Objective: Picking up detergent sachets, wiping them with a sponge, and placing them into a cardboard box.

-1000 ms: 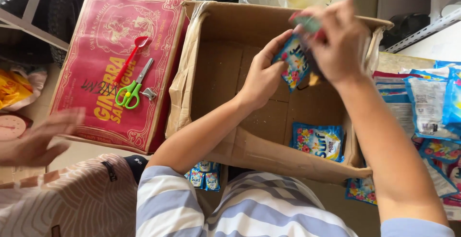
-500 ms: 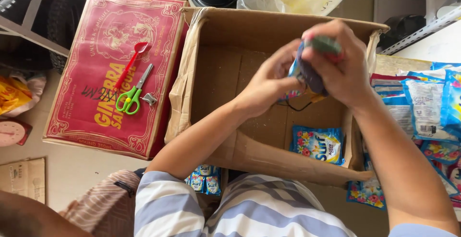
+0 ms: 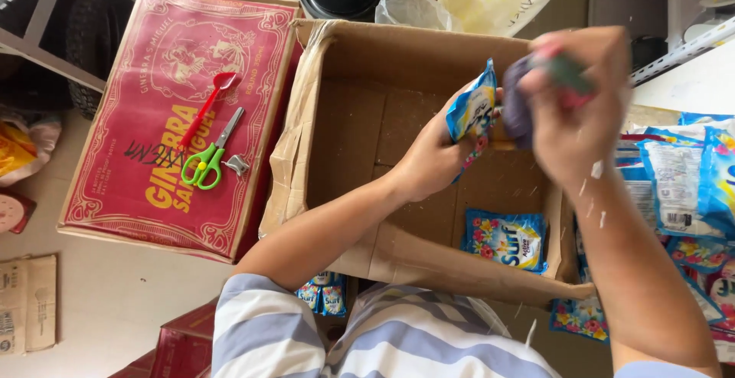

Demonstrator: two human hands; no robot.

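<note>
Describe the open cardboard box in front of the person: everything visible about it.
The cardboard box is plain brown corrugated board, open at the top, its left flap bent outward and creased. Its inside is nearly bare: one blue flowered sachet lies flat near the right front corner. Both forearms reach over it; the left hand holds another blue sachet above the opening, close to the blurred right hand. A red carton sits beside its left wall.

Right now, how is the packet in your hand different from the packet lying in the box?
The held packet is up in the air, gripped by the left hand, while the lying packet rests on the floor of the cardboard box. The held packet is turned edge-on and looks crumpled and blurred; the lying packet is flat, with its flowery front showing whole. Both are small blue packets with flower patterns.
</note>
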